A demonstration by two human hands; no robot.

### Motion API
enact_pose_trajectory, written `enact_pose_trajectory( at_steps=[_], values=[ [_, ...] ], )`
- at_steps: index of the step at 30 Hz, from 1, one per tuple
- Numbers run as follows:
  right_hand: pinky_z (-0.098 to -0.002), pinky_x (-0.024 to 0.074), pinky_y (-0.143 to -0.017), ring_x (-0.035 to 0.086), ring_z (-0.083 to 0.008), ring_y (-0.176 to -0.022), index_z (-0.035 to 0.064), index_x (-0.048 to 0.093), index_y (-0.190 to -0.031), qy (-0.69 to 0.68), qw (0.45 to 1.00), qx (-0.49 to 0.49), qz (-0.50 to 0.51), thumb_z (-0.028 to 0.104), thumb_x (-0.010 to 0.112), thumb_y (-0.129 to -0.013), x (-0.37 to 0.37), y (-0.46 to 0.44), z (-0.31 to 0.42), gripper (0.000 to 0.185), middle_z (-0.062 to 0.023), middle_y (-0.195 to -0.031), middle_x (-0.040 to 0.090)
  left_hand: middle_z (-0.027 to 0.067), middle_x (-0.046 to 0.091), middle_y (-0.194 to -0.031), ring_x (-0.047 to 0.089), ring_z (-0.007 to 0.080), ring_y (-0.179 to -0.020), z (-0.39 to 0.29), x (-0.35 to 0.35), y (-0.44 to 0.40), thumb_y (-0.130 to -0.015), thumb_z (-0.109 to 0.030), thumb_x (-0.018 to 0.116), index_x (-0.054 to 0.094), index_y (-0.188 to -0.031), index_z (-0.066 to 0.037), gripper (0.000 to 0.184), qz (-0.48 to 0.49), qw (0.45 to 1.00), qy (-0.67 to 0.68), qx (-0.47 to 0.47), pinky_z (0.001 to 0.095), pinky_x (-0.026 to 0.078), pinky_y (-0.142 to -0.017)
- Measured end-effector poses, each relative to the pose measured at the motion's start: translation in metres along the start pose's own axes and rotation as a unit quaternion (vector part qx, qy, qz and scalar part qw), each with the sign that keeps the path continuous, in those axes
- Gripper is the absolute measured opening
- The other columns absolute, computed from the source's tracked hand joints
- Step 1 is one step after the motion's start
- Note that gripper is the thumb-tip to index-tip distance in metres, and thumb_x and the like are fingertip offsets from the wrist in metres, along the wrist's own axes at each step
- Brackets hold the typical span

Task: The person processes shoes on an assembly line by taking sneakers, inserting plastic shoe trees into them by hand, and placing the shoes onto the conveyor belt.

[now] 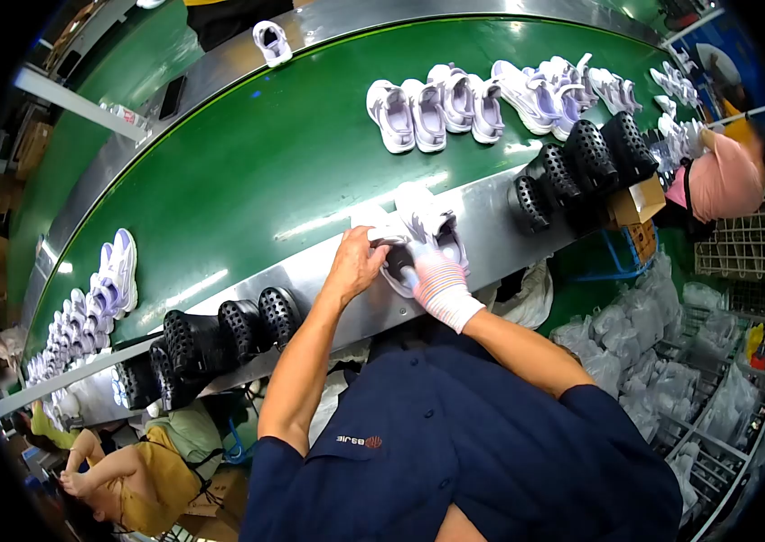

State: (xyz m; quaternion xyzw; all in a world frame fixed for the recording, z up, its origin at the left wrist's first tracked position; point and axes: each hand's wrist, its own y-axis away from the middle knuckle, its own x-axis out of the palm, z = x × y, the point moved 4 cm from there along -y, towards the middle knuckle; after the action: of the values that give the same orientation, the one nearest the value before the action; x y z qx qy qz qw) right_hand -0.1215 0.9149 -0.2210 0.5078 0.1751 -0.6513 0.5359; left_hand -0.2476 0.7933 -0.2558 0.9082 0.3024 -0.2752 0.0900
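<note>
Two white shoes stand side by side on the metal ledge in front of me, a left shoe (394, 278) and a right shoe (448, 237). My bare left hand (357, 264) has its fingers closed on the upper of the left shoe, near its tongue. In a striped, light-coloured glove, my right hand (436, 278) reaches between the two shoes, over their openings. Its fingertips are partly hidden by the shoes, so what they grip cannot be made out.
White-lilac shoes (428, 116) line the green belt (247, 172). Black perforated forms stand on the ledge, left (191, 343) and right (588, 152). Co-workers sit at lower left (161, 474) and at right (726, 176). Plastic bags (631, 334) fill a rack at right.
</note>
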Motion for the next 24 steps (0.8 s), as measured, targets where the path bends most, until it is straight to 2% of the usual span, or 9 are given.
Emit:
enact_pose_trajectory(
  at_steps=[2, 4, 5, 7, 8, 11, 15, 21, 24],
  values=[
    [-0.0486, 0.0545, -0.087, 0.067, -0.0424, -0.104, -0.0028, 0.054, -0.124, 0.019, 0.981, -0.076, -0.176, 0.025, 0.077, -0.087, 0.008, 0.003, -0.01, 0.052, -0.0266, -0.112, 0.068, 0.0243, 0.066, -0.121, 0.061, 0.0415, -0.117, -0.004, 0.001, 0.017, -0.082, -0.023, 0.076, 0.061, -0.129, -0.001, 0.054, -0.028, 0.999, 0.002, -0.037, 0.0454, 0.046, -0.108],
    [-0.0487, 0.0549, -0.086, 0.067, -0.0432, -0.099, -0.0035, 0.056, -0.121, -0.005, 0.996, -0.024, -0.088, 0.027, 0.079, -0.086, 0.017, -0.013, -0.014, 0.052, -0.027, -0.107, 0.069, 0.0315, 0.065, -0.119, 0.059, 0.0459, -0.123, 0.004, 0.013, 0.031, -0.075, -0.031, 0.082, 0.041, -0.15, 0.0, 0.091, -0.044, 0.988, -0.001, -0.15, 0.0478, 0.048, -0.104],
    [-0.0488, 0.0553, -0.084, 0.068, -0.044, -0.095, -0.0041, 0.058, -0.118, -0.03, 0.999, 0.028, 0.004, 0.028, 0.08, -0.085, 0.025, -0.019, -0.016, 0.051, -0.0274, -0.101, 0.07, 0.0315, 0.065, -0.119, 0.059, 0.0459, -0.123, 0.008, 0.026, 0.038, -0.075, -0.031, 0.082, 0.041, -0.15, 0.0, 0.091, -0.044, 0.988, -0.001, -0.149, 0.0478, 0.048, -0.104],
    [-0.0499, 0.0557, -0.08, 0.069, -0.0447, -0.09, -0.0037, 0.066, -0.103, -0.026, 0.999, 0.035, 0.021, 0.036, 0.076, -0.087, 0.038, -0.03, -0.015, 0.044, -0.0269, -0.091, 0.071, 0.035, 0.068, -0.11, 0.066, 0.0502, -0.11, 0.01, 0.046, 0.047, -0.075, -0.029, 0.082, 0.032, -0.154, 0.003, 0.099, -0.014, 0.961, 0.022, -0.274, 0.0513, 0.052, -0.097],
    [-0.0503, 0.0555, -0.08, 0.069, -0.0446, -0.09, -0.0029, 0.066, -0.101, -0.021, 0.999, 0.039, 0.0, 0.036, 0.074, -0.088, 0.044, -0.032, -0.016, 0.042, -0.027, -0.091, 0.071, 0.0317, 0.071, -0.095, 0.069, 0.0519, -0.093, 0.013, 0.05, 0.046, -0.078, -0.023, 0.076, 0.03, -0.155, 0.001, 0.093, -0.045, 0.968, -0.031, -0.244, 0.0557, 0.054, -0.087],
    [-0.0509, 0.0553, -0.08, 0.07, -0.0445, -0.09, -0.0012, 0.067, -0.1, -0.017, 0.997, 0.075, -0.026, 0.034, 0.071, -0.088, 0.062, -0.036, -0.021, 0.037, -0.0273, -0.091, 0.071, 0.0301, 0.071, -0.091, 0.07, 0.0499, -0.086, 0.019, 0.062, 0.042, -0.082, -0.015, 0.068, 0.033, -0.153, 0.0, 0.081, -0.058, 0.943, -0.114, -0.308, 0.058, 0.054, -0.081],
    [-0.0516, 0.0549, -0.081, 0.07, -0.0442, -0.09, 0.0027, 0.067, -0.101, -0.003, 0.993, 0.109, -0.034, 0.029, 0.064, -0.092, 0.061, -0.035, -0.017, 0.028, -0.0252, -0.092, 0.072, 0.0285, 0.071, -0.087, 0.069, 0.0487, -0.081, 0.022, 0.065, 0.047, -0.084, -0.016, 0.065, 0.045, -0.143, 0.0, 0.065, -0.099, 0.956, -0.105, -0.254, 0.0589, 0.052, -0.075],
    [-0.0483, 0.0529, -0.092, 0.066, -0.0447, -0.108, -0.0007, 0.069, -0.111, -0.075, 0.993, 0.055, 0.071, 0.042, 0.066, -0.089, 0.032, -0.02, -0.027, 0.048, -0.0289, -0.107, 0.07, 0.0291, 0.066, -0.101, 0.063, 0.0452, -0.098, -0.008, 0.045, 0.068, -0.086, -0.014, 0.07, 0.05, -0.136, -0.001, 0.056, -0.18, 0.963, -0.067, -0.191, 0.0529, 0.05, -0.086],
    [-0.0458, 0.0545, -0.088, 0.07, -0.04, -0.097, 0.0005, 0.07, -0.107, -0.159, 0.978, 0.101, -0.094, 0.034, 0.072, -0.088, -0.049, 0.022, -0.053, 0.039, -0.0254, -0.102, 0.072, 0.0247, 0.062, -0.109, 0.06, 0.0414, -0.105, -0.035, 0.042, 0.102, -0.085, -0.01, 0.073, 0.054, -0.135, -0.003, 0.055, -0.178, 0.972, -0.151, -0.013, 0.0488, 0.05, -0.089]
  ],
)
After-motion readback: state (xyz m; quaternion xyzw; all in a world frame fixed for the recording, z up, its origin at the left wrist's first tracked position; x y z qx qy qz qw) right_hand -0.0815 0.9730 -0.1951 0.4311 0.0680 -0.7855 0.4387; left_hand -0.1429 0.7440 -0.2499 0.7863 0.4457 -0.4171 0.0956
